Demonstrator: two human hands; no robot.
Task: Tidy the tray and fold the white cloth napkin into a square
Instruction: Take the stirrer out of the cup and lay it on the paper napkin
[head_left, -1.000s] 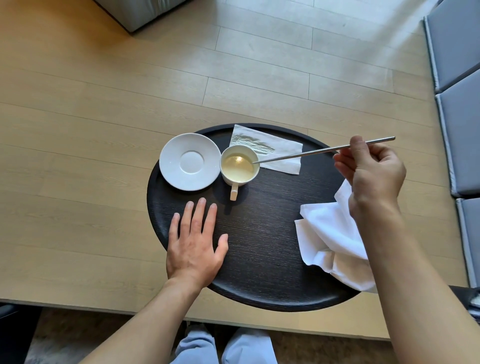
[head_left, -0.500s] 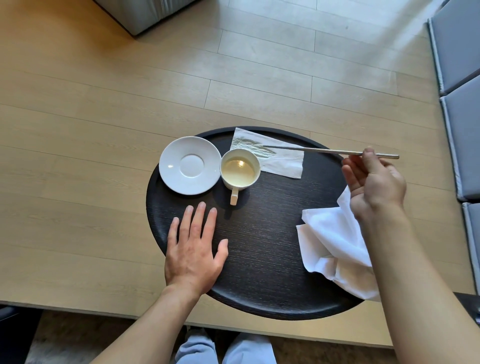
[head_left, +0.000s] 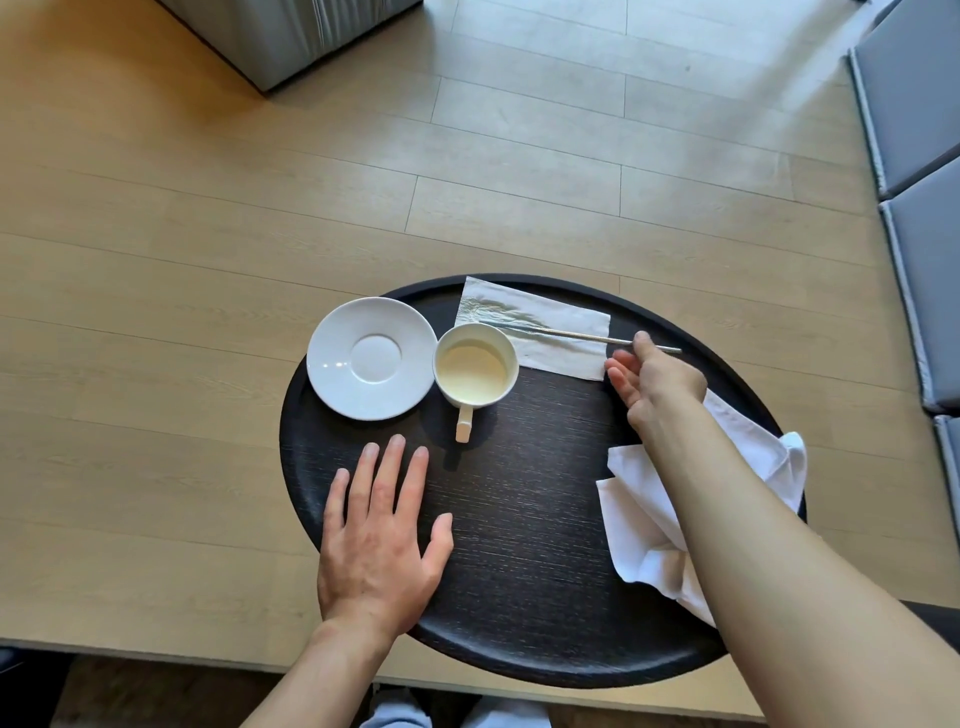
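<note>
Fingers of my right hand (head_left: 652, 379) pinched the spoon (head_left: 597, 339) over the paper napkin (head_left: 561, 332); left hand (head_left: 382, 535) lay spread flat on the tray (head_left: 519, 545). Crumpled cloth napkin (head_left: 644, 519) waited under my forearm, which I judged might drag it off.

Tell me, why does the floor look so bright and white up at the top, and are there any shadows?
In the head view, strong light washes out the floorboards at the upper right; the cup casts a shadow toward the viewer on the dark tray; the wide lens bends the edges, and the paper napkin shines a little.
</note>
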